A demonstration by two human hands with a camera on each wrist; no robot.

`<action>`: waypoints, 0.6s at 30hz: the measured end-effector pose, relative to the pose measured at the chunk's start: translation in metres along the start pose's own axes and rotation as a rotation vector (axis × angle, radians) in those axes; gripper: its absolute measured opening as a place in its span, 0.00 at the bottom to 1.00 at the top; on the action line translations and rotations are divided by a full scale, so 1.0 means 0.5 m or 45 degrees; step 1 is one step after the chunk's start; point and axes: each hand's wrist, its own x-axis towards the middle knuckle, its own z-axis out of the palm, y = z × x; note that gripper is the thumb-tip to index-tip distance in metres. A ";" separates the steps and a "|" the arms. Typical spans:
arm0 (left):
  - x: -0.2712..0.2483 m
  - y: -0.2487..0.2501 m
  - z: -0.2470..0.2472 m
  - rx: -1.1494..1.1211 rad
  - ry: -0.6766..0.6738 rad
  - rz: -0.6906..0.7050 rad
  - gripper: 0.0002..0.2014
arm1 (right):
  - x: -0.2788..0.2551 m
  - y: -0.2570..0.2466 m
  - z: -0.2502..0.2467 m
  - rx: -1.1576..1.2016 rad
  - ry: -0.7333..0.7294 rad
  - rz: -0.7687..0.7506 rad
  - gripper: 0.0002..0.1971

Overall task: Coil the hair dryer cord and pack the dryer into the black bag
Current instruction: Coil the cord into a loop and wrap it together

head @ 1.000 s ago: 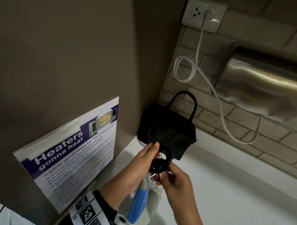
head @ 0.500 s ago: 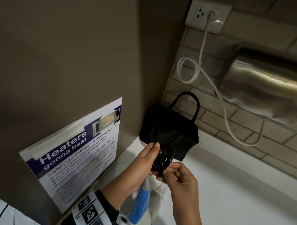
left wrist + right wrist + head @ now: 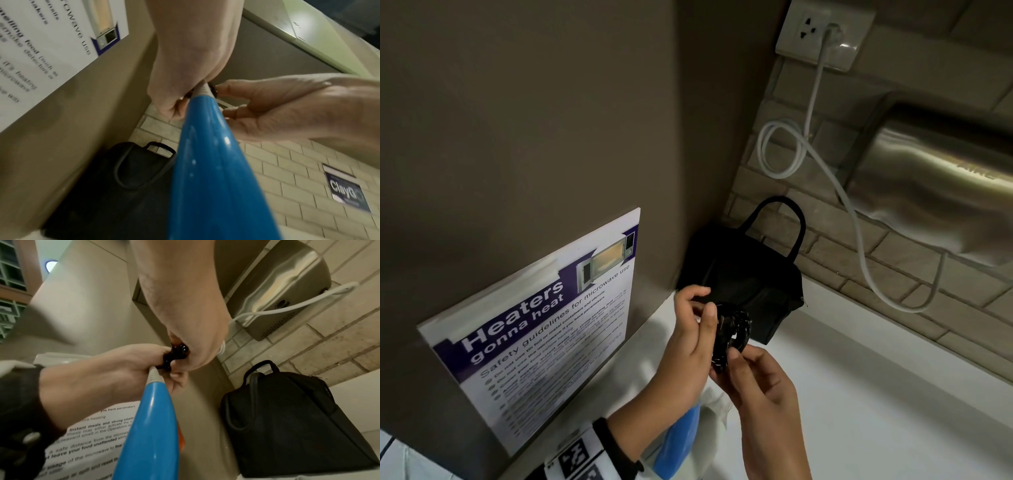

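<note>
Hands meet up in front of the bag, both on the same small black bundle. L hand (image 3: 688, 342) comes in from the left w/ its wrist bent up, thumb and fingers curled round the coiled cord (image 3: 731, 337). R hand (image 3: 760, 383) comes up from below, palm turned in, fingertips pinching the low end of the coil. So both hands have hold of the cord; neither one is open.

Coil is a tight black bunch, w/ the plug's metal pins poking out by the L thumb. Straight under the grip hangs the hair dryer (image 3: 211, 170), its blue handle pointing up into the hands, ribbed grey cord collar right at the fingers. Its white body sits lower, mostly hidden by the wrists.

Just past the grip, back in the corner, stands the black bag (image 3: 743, 274), upright on the white counter (image 3: 876, 394), handle loop up. Can't tell if it's open.

Left of the grip, a microwave safety poster (image 3: 541, 329) on the brown wall. Up and to the right, a steel hand dryer (image 3: 941, 192), its white cable (image 3: 822, 161) plugged into a wall socket (image 3: 822, 34).
</note>
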 end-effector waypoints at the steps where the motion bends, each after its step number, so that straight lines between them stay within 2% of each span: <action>1: -0.001 -0.001 0.000 0.053 0.029 0.077 0.05 | 0.000 0.004 0.000 -0.015 0.021 -0.020 0.07; 3: -0.003 -0.006 -0.003 0.169 0.053 0.199 0.03 | 0.000 0.004 0.003 -0.024 0.039 -0.047 0.06; 6: -0.003 -0.004 -0.013 0.279 0.128 0.279 0.01 | -0.001 0.003 0.003 -0.038 0.074 -0.100 0.04; 9: -0.003 0.004 -0.021 0.444 0.186 0.340 0.06 | 0.000 0.006 -0.001 -0.082 0.102 -0.131 0.04; 12: -0.005 0.011 -0.028 0.559 0.169 0.380 0.06 | -0.001 0.005 -0.004 -0.104 0.108 -0.135 0.03; 15: -0.006 0.020 -0.028 0.505 0.110 0.358 0.02 | -0.001 0.000 -0.005 -0.126 0.113 -0.154 0.04; 18: -0.008 0.026 -0.029 0.466 0.023 0.378 0.08 | 0.000 -0.006 -0.006 -0.141 0.082 -0.193 0.08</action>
